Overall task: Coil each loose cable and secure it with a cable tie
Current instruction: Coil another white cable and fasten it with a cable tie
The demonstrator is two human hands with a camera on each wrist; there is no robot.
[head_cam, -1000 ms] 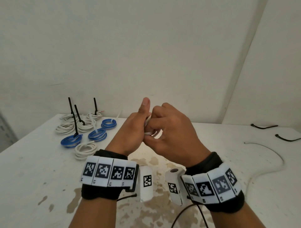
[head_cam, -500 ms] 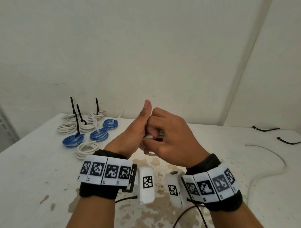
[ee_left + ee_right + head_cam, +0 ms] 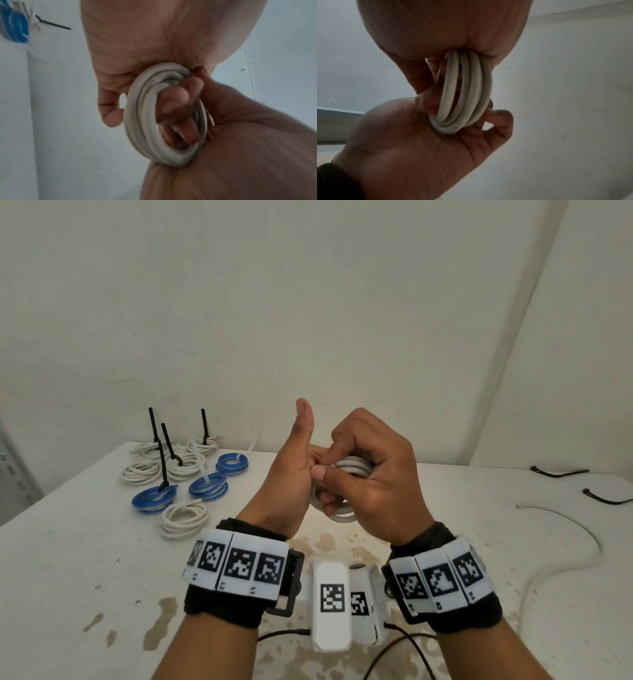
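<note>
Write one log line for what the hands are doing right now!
step: coiling | left hand: holds white cable coil | right hand: grips same coil | cable tie: not on yet

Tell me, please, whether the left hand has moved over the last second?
No: the left hand keeps its place, thumb raised just right of the farthest blue coil, tip above the table's back edge.

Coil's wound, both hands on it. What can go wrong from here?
1. No tie shows on the white coil in any view; its loops already sit uneven, so easing either grip may let it spring open.
2. The spare black ties lie far right on the table; fetching one leaves the left hand or right hand holding the coil alone.
</note>
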